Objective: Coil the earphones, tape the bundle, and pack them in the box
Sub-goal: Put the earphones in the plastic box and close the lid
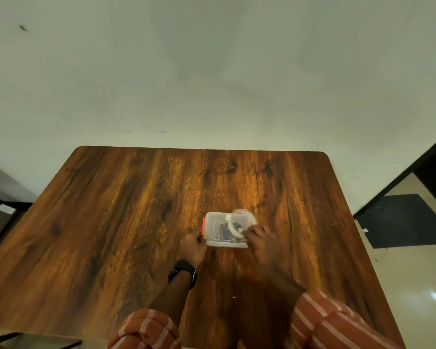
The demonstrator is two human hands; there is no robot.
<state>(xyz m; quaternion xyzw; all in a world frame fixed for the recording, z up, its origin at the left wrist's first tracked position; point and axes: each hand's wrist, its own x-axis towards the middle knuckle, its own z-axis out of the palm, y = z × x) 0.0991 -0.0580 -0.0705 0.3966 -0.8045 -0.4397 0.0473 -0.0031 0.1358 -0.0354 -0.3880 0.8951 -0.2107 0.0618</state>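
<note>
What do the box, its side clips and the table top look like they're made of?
Box: translucent, slightly frosted plastic, since dark earphones show faintly through it. Side clips: opaque orange-red plastic, probably a smooth finish. Table: wood-grain pattern with a glossy sheen reflecting light; it may be laminate rather than solid wood, which the view cannot settle.

A dark wood-grain tabletop (126,222) with rounded far corners fills the lower middle. A pale, plain wall (212,71) rises beyond it at 12 o'clock. At 3 o'clock a dark mat (403,220) lies on a glossy beige floor (413,285), near a black door frame (413,167).
</note>
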